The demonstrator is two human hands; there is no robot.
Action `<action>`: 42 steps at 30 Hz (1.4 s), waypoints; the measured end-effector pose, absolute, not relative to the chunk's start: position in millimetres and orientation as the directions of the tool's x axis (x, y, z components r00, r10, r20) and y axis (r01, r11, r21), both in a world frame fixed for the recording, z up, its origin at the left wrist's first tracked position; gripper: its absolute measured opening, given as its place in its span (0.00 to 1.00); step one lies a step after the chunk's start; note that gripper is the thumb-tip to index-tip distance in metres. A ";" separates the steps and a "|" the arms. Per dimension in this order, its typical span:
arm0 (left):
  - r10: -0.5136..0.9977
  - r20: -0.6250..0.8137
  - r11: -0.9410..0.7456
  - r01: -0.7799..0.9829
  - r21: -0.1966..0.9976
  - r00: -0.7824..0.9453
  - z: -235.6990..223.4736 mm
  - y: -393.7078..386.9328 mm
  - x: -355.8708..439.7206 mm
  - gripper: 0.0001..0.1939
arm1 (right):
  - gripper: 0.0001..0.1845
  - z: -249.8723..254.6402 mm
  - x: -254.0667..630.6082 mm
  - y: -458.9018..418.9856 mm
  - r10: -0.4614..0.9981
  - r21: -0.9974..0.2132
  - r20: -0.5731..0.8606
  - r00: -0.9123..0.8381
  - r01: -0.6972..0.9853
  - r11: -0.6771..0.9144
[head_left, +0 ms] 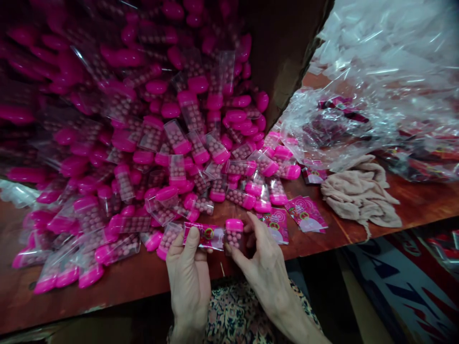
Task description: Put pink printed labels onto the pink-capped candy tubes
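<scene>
My left hand (190, 263) pinches a pink printed sleeve (208, 236) between thumb and fingers, just over the table's front edge. To its right, my right hand (261, 258) grips a small clear candy box (234, 233) with a pink cap on top and pale pink balls inside. The box stands upright close to the sleeve's right end; whether they touch I cannot tell. Beyond both hands lies a large heap of similar candy boxes (177, 167). Flat pink printed sleeves (306, 213) lie on the table to the right of my right hand.
The heap spills from a dark cardboard box (279, 52) onto the reddish wooden table (139, 274). A crumpled beige cloth (358, 193) lies at the right. Behind it are clear plastic bags (380, 67) and wrapped pink bundles (344, 107). A printed banner (401, 282) shows below the table's edge.
</scene>
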State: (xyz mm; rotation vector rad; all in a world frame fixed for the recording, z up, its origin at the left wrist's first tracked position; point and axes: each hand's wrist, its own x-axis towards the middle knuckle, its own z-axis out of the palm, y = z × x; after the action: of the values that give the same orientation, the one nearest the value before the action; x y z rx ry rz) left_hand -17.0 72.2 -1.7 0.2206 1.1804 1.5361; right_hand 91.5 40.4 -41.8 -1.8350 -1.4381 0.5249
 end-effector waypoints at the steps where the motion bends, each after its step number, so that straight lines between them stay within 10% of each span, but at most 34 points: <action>1: 0.823 -0.444 0.134 -0.639 0.757 -0.354 -2.1 72.1 -17.1 0.06 | 0.26 -41.3 91.6 40.9 0.949 -0.774 0.101 0.298 0.622 -0.113; 8: 0.811 -0.450 0.126 -0.641 0.758 -0.373 -5.0 72.9 -17.6 0.06 | 0.08 -34.5 96.3 39.6 0.954 -0.919 -0.077 0.288 0.351 -0.181; 15: 0.813 -0.455 0.134 -0.644 0.753 -0.362 -4.9 74.0 -16.2 0.05 | 0.14 -16.5 102.0 36.2 0.930 -0.944 -0.302 0.211 -0.204 -0.260; 42: 0.787 -0.527 0.222 -0.651 0.726 -0.319 -11.6 75.0 -16.9 0.10 | 0.11 -12.7 104.3 35.0 0.944 -0.930 -0.300 0.136 -0.264 -0.257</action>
State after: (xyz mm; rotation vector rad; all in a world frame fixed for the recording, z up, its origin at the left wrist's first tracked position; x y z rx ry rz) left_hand -16.9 75.0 -11.6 0.1523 1.2258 1.4496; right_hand 104.3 35.0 -12.7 -1.3000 -0.7500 1.3838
